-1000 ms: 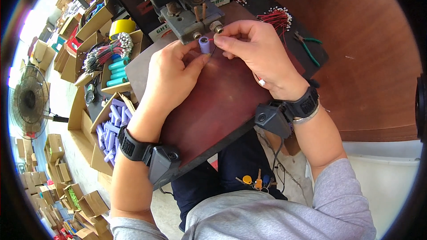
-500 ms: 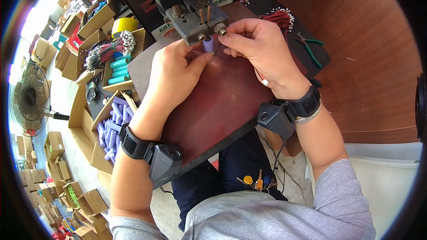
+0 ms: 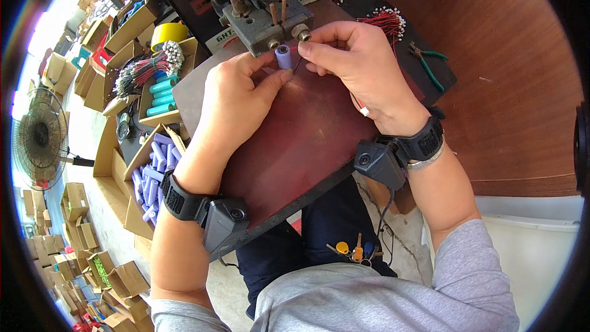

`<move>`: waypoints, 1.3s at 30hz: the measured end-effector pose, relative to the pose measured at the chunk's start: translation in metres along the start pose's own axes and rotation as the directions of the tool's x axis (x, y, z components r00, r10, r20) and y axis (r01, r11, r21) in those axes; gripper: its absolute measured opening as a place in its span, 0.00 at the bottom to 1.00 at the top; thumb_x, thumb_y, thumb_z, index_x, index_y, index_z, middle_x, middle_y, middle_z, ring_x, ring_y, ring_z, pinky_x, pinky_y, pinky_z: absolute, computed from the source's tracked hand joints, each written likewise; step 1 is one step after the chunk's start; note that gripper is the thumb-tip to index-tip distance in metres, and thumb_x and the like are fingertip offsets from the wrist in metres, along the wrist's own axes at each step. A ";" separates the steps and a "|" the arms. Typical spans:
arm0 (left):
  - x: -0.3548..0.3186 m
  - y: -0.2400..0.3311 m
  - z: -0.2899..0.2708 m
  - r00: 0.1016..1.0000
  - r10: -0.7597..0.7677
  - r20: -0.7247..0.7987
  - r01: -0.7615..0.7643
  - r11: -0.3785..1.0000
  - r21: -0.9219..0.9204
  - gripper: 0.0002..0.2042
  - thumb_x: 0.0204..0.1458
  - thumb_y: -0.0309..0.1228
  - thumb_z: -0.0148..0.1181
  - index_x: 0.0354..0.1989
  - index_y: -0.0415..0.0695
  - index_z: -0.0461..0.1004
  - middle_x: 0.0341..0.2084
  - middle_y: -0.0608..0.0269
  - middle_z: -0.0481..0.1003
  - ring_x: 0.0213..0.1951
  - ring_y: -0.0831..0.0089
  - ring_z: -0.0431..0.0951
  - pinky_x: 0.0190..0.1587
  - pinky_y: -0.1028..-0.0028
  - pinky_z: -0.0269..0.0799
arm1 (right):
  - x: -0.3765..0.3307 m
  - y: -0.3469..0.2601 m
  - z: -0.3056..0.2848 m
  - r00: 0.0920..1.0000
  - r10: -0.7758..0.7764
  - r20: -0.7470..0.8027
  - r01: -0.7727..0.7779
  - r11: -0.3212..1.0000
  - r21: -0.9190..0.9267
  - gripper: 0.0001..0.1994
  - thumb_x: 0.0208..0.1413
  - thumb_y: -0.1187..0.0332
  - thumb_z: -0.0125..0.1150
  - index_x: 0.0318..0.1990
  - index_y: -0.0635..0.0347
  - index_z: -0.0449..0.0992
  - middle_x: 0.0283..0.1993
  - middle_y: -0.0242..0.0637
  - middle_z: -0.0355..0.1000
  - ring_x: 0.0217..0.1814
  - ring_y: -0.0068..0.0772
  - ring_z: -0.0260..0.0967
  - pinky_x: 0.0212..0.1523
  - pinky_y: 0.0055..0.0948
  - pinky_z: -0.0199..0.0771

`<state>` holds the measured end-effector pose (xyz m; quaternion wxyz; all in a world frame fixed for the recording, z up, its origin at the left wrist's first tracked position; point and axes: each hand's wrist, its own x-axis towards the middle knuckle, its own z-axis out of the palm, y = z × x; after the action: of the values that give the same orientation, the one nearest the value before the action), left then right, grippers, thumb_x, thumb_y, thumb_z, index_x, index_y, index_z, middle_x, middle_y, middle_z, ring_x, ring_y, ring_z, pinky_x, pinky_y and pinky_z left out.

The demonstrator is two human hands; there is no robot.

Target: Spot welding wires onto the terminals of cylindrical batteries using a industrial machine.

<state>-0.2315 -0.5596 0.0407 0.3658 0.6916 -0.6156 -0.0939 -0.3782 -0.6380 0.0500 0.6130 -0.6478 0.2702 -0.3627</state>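
My left hand (image 3: 236, 95) grips a purple cylindrical battery cell (image 3: 283, 58) between thumb and fingers, its end tipped up toward me. Just above it is the metal head of a spot welder (image 3: 264, 27) with two copper electrode pins (image 3: 278, 13). Closed in a pinch, my right hand (image 3: 353, 61) holds a thin wire lead whose dark end reaches toward the cell. The lead's small white connector (image 3: 364, 111) hangs out beneath my right palm. A dark red work surface (image 3: 289, 147) lies under both hands.
Left of the work surface, a cardboard box (image 3: 138, 209) holds many purple cells (image 3: 153, 175). Beyond it are teal cells (image 3: 163, 95), a wire bundle (image 3: 150, 67) and yellow tape (image 3: 171, 35). Green-handled pliers (image 3: 430, 67) and red wire leads (image 3: 384, 21) lie at the right. A fan (image 3: 42, 129) stands far left.
The purple cell has shifted slightly left and up, and its end now tilts into view, out from beneath the welder head. My right hand has risen slightly with the wire lead.
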 end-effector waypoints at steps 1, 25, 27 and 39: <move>0.000 0.000 0.000 1.000 0.007 -0.007 -0.007 1.000 0.005 0.13 0.39 0.33 0.60 0.32 0.39 0.75 0.18 0.54 0.71 0.22 0.63 0.73 0.27 0.72 0.67 | 0.001 0.001 0.001 1.000 0.001 0.000 -0.001 1.000 0.001 0.07 0.46 0.74 0.57 0.32 0.70 0.71 0.25 0.32 0.68 0.26 0.17 0.62 0.27 0.15 0.62; -0.001 0.009 -0.003 1.000 -0.022 0.022 0.023 0.999 -0.042 0.11 0.39 0.30 0.59 0.33 0.42 0.74 0.20 0.55 0.73 0.23 0.63 0.74 0.28 0.73 0.67 | 0.002 0.003 0.000 0.996 -0.070 -0.050 0.071 0.997 0.024 0.06 0.40 0.75 0.58 0.27 0.70 0.73 0.24 0.35 0.70 0.24 0.18 0.65 0.25 0.17 0.65; -0.002 0.010 -0.005 0.998 -0.044 0.037 0.045 0.999 -0.015 0.11 0.40 0.30 0.59 0.33 0.43 0.74 0.20 0.55 0.73 0.23 0.64 0.74 0.28 0.73 0.67 | 0.001 0.002 0.001 0.997 -0.063 -0.055 0.064 0.997 0.030 0.06 0.40 0.75 0.58 0.27 0.70 0.73 0.24 0.34 0.70 0.24 0.18 0.65 0.25 0.17 0.65; -0.002 0.004 -0.001 0.999 0.043 0.003 -0.043 0.998 -0.038 0.12 0.39 0.31 0.59 0.33 0.40 0.74 0.18 0.55 0.71 0.21 0.64 0.72 0.27 0.72 0.67 | 0.000 0.001 0.000 0.996 -0.072 -0.050 0.071 0.997 -0.013 0.06 0.41 0.75 0.57 0.27 0.69 0.74 0.24 0.34 0.70 0.25 0.18 0.65 0.27 0.16 0.66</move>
<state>-0.2342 -0.5571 0.0428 0.3796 0.6711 -0.6291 -0.0992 -0.3776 -0.6382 0.0487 0.5891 -0.6511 0.2643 -0.3990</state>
